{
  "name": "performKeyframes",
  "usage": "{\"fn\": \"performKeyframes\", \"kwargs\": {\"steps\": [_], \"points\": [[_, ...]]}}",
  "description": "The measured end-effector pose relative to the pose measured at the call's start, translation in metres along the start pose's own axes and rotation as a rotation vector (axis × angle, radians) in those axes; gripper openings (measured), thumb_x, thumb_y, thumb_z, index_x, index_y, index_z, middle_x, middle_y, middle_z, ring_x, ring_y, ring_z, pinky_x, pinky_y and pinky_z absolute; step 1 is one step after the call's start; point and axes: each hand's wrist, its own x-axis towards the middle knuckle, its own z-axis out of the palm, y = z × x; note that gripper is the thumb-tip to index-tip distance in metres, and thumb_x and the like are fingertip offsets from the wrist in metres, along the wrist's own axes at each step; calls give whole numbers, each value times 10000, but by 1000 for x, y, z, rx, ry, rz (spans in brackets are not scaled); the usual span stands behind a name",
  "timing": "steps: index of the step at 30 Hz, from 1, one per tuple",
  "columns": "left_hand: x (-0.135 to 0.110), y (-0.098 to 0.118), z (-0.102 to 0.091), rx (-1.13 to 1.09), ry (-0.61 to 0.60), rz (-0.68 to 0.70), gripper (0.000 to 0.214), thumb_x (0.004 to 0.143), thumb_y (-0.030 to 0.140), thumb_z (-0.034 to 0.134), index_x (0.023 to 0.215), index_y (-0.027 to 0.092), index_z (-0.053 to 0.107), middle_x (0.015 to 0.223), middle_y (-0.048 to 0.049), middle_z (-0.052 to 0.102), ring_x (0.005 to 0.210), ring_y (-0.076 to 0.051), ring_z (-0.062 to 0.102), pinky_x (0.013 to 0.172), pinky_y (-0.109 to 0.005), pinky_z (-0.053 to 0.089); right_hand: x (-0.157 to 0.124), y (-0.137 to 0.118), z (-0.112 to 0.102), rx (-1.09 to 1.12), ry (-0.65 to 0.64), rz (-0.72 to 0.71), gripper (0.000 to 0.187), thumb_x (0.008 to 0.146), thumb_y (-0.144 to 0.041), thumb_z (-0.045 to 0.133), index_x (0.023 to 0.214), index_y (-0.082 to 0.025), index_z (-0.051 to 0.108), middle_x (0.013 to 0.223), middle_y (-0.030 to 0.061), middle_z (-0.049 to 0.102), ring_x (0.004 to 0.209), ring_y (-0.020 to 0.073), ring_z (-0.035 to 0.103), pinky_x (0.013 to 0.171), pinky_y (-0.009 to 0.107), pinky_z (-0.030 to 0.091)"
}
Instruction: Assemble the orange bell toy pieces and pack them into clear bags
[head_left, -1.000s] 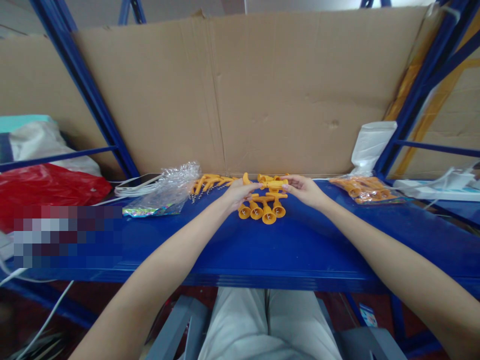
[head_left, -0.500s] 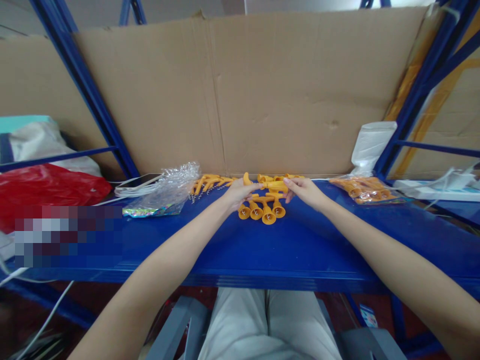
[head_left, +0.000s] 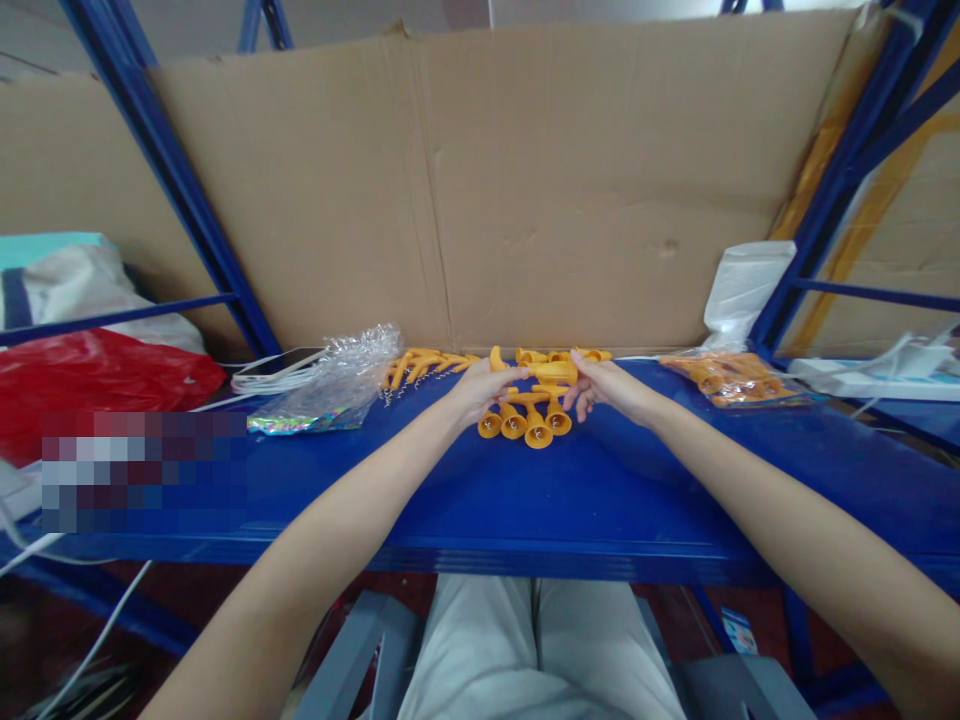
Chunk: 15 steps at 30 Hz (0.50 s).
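My left hand [head_left: 480, 390] is closed round the orange handle [head_left: 496, 358] of a corkscrew; its curved end sticks up past my fingers. My right hand [head_left: 600, 388] pinches the wide end of the orange bell-shaped sleeve [head_left: 551, 372] in line with that handle, thumb on top and the other fingers curled below. Just under my hands, several corkscrews with bell sleeves [head_left: 538, 432] lie in a row, mouths toward me. Bare-screw corkscrews [head_left: 420, 365] lie to the left, and loose orange sleeves [head_left: 531, 356] are behind my hands.
A clear plastic bag [head_left: 337, 375] and white cables [head_left: 274, 378] lie left on the blue shelf [head_left: 555, 510]. At right are a bag of orange pieces [head_left: 739, 378] and a white power strip [head_left: 870, 378]. Cardboard [head_left: 562, 190] walls the back; blue posts [head_left: 825, 200] flank it.
My right hand has shifted slightly on the bell sleeve, its lower fingers loosening and spreading a little. My left hand stays almost still on the handle.
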Motion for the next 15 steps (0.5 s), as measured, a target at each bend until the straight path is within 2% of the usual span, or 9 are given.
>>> {"fn": "performKeyframes", "kwargs": {"steps": [2, 4, 10, 15], "points": [[-1, 2, -1, -1, 15, 2, 266, 704, 102, 678, 560, 148, 459, 432, 94, 342, 377, -9, 239, 403, -201, 153, -2, -1, -1, 18, -48, -28, 322, 857, -450, 529, 850, -139, 611, 732, 85, 715, 473, 119, 618, 464, 223, 447], [-2, 4, 0, 1, 28, -1, 256, 698, 111, 687, 567, 145, 469, 432, 95, 349, 379, -8, 241, 407, -200, 158, -3, 0, -2, 12, -60, -46, 237, 835, -374, 581, 875, -143, 613, 811, 86, 725, 518, 126, 639, 508, 235, 471], [-5, 6, 2, 10, 10, -10, 234, 696, 115, 690, 575, 139, 492, 435, 89, 366, 378, -12, 239, 416, -211, 150, 0, 4, -2, -90, -15, -43, 276, 866, -395, 539, 871, -130, 618, 780, 87, 721, 475, 112, 620, 506, 237, 468], [-4, 5, 1, 22, 13, -18, 221, 735, 116, 661, 608, 144, 483, 430, 100, 330, 378, -19, 229, 427, -208, 168, 1, 2, 1, -50, 63, -136, 281, 829, -351, 601, 1038, -168, 562, 801, 50, 716, 452, 97, 602, 482, 233, 458]]}}
